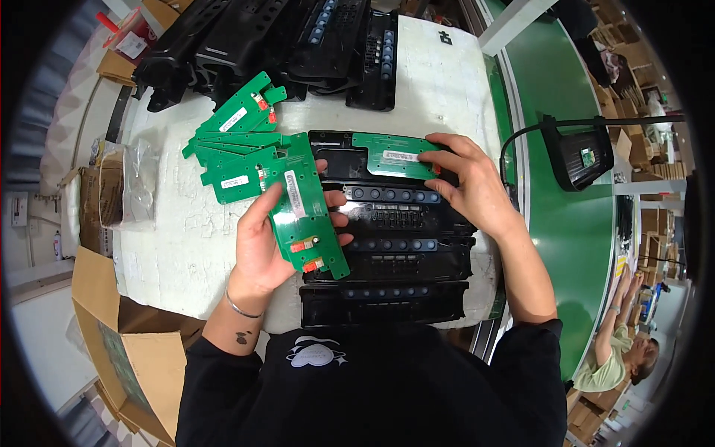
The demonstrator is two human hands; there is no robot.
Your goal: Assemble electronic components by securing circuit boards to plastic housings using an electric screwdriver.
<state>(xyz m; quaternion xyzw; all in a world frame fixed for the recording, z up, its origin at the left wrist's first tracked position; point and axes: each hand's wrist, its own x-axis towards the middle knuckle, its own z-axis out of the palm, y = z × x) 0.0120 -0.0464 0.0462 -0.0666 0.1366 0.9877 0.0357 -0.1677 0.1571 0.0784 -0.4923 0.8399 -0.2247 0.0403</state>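
Note:
My left hand (262,242) is closed round a green circuit board (302,212) with a white label and red-orange connectors at its near end. My right hand (473,175) has its fingers on the right end of another green circuit board (383,156), thumb at the near edge. That board lies at the farthest black plastic housing (331,139) of a row; whether it is fully seated, I cannot tell. Nearer housings (387,220) carry rows of grey-blue buttons. Beyond my left hand, several green circuit boards (231,149) lie fanned out and overlapping.
More black housings (287,45) are piled at the far side of the white padded table (432,104). An open cardboard box (141,350) stands at the lower left, a red cup (130,37) at the far left. To the right runs a green conveyor (555,223); another person (618,346) sits beyond it.

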